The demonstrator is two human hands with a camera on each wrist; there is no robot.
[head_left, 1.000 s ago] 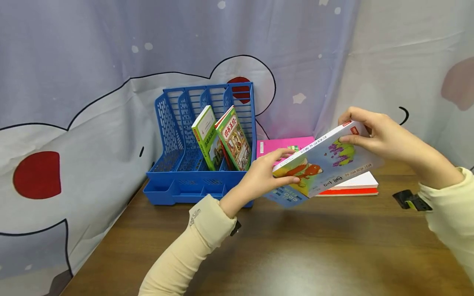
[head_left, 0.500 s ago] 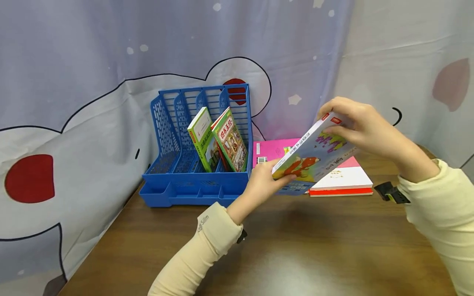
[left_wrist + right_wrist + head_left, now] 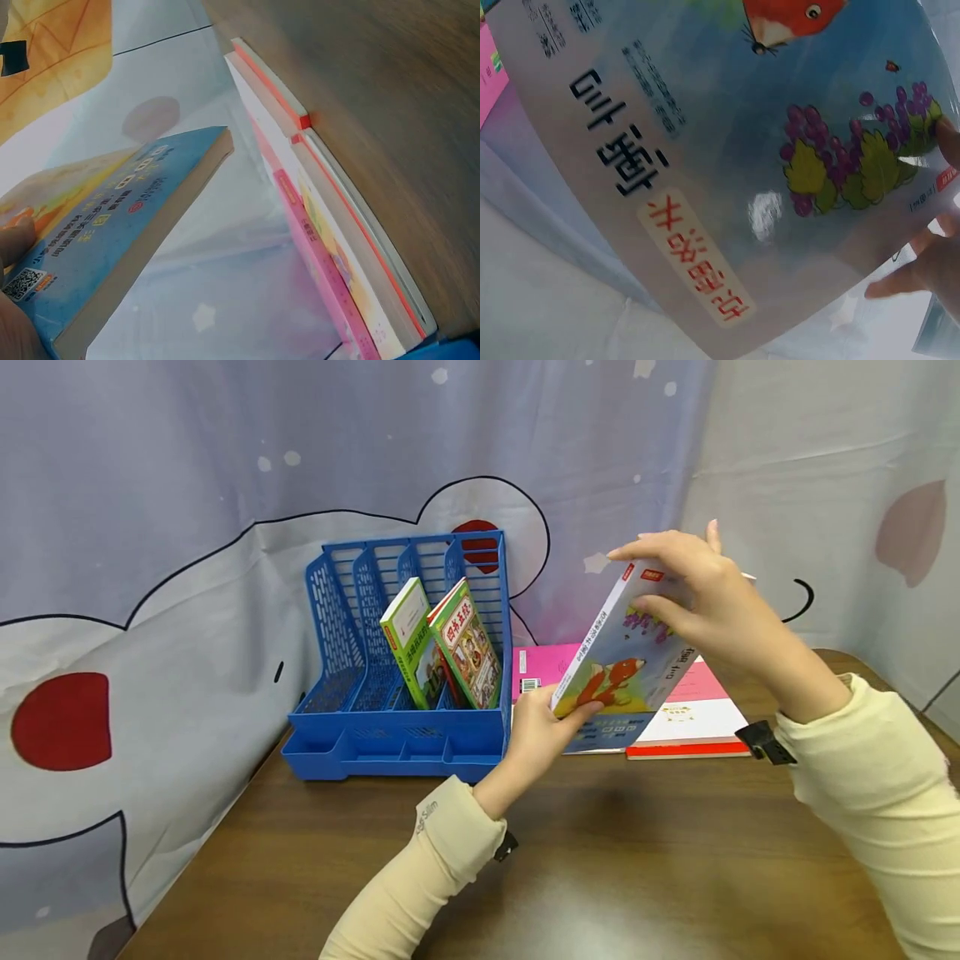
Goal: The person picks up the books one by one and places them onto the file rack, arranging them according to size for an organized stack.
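Observation:
A picture book [image 3: 630,660] with a squirrel-like animal and purple flowers on its cover stands tilted in the air above the table. My left hand [image 3: 536,727] grips its lower spine corner, thumb on the cover. At the top corner my right hand [image 3: 708,602] holds it, thumb on the cover and fingers spread over the top edge; how firmly is hard to tell. In the left wrist view the book's blue lower part [image 3: 127,217] and page edges face the camera. The right wrist view shows the cover [image 3: 735,150] close up, with fingers behind its edge.
Left of the book stands a blue file rack [image 3: 397,743] with several slots. A green book [image 3: 420,652] and a cartoon-covered book [image 3: 472,647] lean in it. Behind the held book lie a pink book [image 3: 540,658] and a white-and-red book stack [image 3: 693,722] on the wooden table [image 3: 637,860].
The book has tilted more upright, its top end moving up and left with my right hand. My right fingers have spread. My left hand still grips the lower corner.

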